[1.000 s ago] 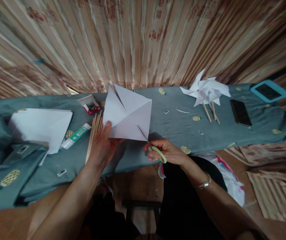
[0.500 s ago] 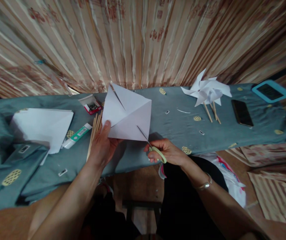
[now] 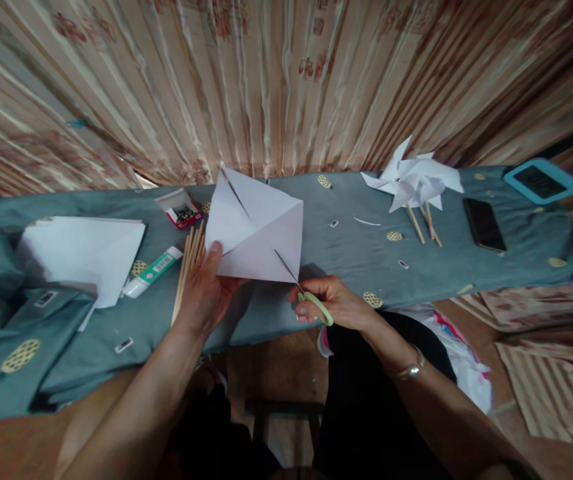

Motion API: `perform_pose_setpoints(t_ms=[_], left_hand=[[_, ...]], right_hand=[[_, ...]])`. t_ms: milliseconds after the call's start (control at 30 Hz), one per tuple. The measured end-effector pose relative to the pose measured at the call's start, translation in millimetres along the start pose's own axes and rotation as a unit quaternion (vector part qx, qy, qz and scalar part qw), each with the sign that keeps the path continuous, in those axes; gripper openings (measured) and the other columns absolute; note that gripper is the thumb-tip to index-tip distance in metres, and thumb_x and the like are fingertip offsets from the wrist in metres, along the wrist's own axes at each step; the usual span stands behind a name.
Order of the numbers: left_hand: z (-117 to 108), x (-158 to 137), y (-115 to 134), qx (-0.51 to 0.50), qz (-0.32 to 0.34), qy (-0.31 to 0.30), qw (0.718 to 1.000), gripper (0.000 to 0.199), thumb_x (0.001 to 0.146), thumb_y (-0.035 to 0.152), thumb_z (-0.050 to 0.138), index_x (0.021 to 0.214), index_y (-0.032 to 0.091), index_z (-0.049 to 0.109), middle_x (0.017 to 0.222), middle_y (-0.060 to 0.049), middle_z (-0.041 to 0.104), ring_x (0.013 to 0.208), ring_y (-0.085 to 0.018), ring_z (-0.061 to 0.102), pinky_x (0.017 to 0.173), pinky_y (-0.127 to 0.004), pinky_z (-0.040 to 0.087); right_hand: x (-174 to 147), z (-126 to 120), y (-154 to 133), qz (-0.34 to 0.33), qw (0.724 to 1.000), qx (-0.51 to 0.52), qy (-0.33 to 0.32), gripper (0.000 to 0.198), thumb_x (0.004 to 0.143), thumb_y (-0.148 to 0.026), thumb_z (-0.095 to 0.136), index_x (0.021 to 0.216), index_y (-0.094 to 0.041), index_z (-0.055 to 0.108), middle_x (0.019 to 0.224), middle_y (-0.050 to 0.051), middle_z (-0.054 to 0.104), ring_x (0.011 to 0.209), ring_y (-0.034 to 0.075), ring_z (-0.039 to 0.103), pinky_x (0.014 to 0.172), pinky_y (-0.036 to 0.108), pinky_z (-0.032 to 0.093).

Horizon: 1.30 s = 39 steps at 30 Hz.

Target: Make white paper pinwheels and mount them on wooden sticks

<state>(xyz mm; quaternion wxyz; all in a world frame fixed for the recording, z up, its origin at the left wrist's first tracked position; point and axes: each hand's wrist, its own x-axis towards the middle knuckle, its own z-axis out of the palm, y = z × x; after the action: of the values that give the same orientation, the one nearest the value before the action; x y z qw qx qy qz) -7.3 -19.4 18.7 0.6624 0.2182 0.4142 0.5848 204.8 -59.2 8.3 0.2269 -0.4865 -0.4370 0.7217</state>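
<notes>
A square sheet of white paper [image 3: 261, 227] is held up over the table, creased corner to corner, with slits running in from its corners. My left hand [image 3: 209, 287] grips its lower left edge, thumb on top and fingers underneath. In my right hand [image 3: 329, 300] is a pair of scissors [image 3: 322, 308] with light green handles. Their blades lie at the paper's lower right corner, pointing toward the middle. Just left of my left hand lie several wooden sticks [image 3: 186, 270], partly hidden by it.
On the grey-green tablecloth [image 3: 346, 260] are a stack of white paper [image 3: 83, 253], a glue tube [image 3: 153, 272] and a small red-and-white box [image 3: 181, 212] of dark small pieces. To the right are paper pinwheels [image 3: 416, 180] on sticks, a phone [image 3: 485, 225] and a blue-framed device [image 3: 541, 181]. Curtains [image 3: 276, 87] hang behind.
Almost nothing differs. The whole view has shifted very slightly, while both hands, the paper and the scissors keep the same positions relative to each other.
</notes>
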Motion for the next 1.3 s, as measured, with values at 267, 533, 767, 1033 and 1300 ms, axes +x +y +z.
perform_pose_setpoints(t_ms=[267, 533, 767, 1033, 1300], left_hand=[[-0.1, -1.7, -9.1, 0.008, -0.03, -0.014, 0.999, 0.021, 0.092, 0.025, 0.06, 0.112, 0.021, 0.062, 0.095, -0.002, 0.074, 0.074, -0.014, 0.069, 0.061, -0.023, 0.059], [0.6, -2.8, -8.7, 0.014, -0.026, -0.016, 0.999, 0.027, 0.088, 0.029, 0.067, 0.114, 0.022, 0.061, 0.091, -0.001, 0.074, 0.07, -0.014, 0.069, 0.057, -0.022, 0.057], [1.5, -3.0, -7.7, 0.016, -0.03, -0.005, 0.999, 0.024, 0.087, 0.028, 0.067, 0.11, 0.023, 0.062, 0.091, -0.001, 0.074, 0.071, -0.014, 0.07, 0.054, -0.021, 0.056], [2.7, -5.1, -7.1, 0.031, -0.04, -0.005, 0.999, 0.016, 0.09, 0.027, 0.063, 0.106, 0.025, 0.065, 0.093, -0.002, 0.076, 0.076, -0.016, 0.071, 0.058, -0.024, 0.058], [5.3, -7.0, -9.4, 0.024, -0.047, 0.014, 0.999, 0.018, 0.088, 0.026, 0.066, 0.106, 0.024, 0.065, 0.093, -0.003, 0.076, 0.083, -0.018, 0.071, 0.064, -0.024, 0.06]], right_hand=[[-0.8, -2.3, -1.0, -0.011, 1.0, 0.002, 0.001, 0.051, 0.053, -0.052, 0.09, 0.079, -0.015, 0.067, 0.061, -0.004, 0.065, 0.051, 0.006, 0.056, 0.051, 0.018, 0.046], [1.2, -0.9, 0.8, -0.004, 1.0, 0.024, 0.016, 0.052, 0.048, -0.05, 0.092, 0.076, -0.015, 0.067, 0.057, -0.004, 0.065, 0.048, 0.006, 0.056, 0.048, 0.019, 0.046], [1.9, -0.7, 2.5, -0.006, 0.999, 0.026, 0.017, 0.048, 0.05, -0.049, 0.091, 0.073, -0.015, 0.066, 0.055, -0.005, 0.064, 0.047, 0.005, 0.053, 0.047, 0.016, 0.043], [1.3, -1.0, 0.4, -0.011, 1.0, 0.015, 0.018, 0.05, 0.05, -0.051, 0.091, 0.074, -0.014, 0.068, 0.057, -0.003, 0.065, 0.048, 0.006, 0.055, 0.048, 0.018, 0.044], [0.2, -0.6, -1.9, -0.017, 0.999, 0.015, 0.029, 0.049, 0.048, -0.052, 0.091, 0.067, -0.013, 0.069, 0.054, -0.002, 0.064, 0.047, 0.005, 0.053, 0.046, 0.017, 0.042]])
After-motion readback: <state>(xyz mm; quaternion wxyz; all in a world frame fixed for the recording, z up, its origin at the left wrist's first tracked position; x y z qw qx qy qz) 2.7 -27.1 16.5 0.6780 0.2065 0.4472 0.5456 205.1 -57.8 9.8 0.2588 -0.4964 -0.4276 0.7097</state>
